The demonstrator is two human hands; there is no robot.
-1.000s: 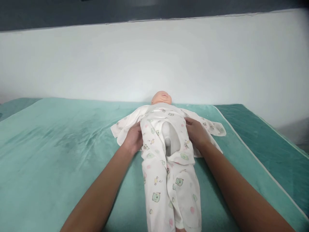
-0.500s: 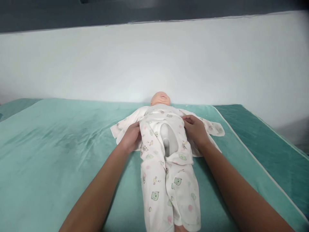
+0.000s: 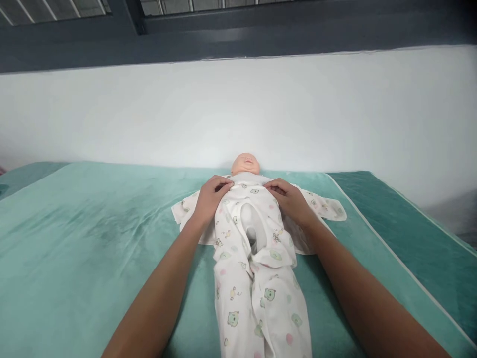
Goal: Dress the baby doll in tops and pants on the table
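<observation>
A baby doll (image 3: 246, 164) lies on its back, head toward the wall, legs toward me. It wears white baby pants (image 3: 238, 278) printed with green bears and pink dots, with an open crotch showing the grey-white body. A matching baby shirt (image 3: 324, 205) is spread out under its torso, sleeves to both sides. My left hand (image 3: 213, 196) pinches the pants' waistband at the doll's left-hand side in view. Opposite it, my right hand (image 3: 288, 196) has its fingers closed on the waistband. Both thumbs are partly hidden.
A light green sheet (image 3: 112, 238) with some wrinkles covers the surface. A darker green strip (image 3: 410, 223) with pale piping runs along the right. Behind the doll rises a white wall (image 3: 238, 109), topped by a dark window frame (image 3: 238, 37).
The view has tilted up, showing more window frame. My left hand has moved from beside the doll's hip up to the waistband; my right hand has shifted slightly inward along it.
</observation>
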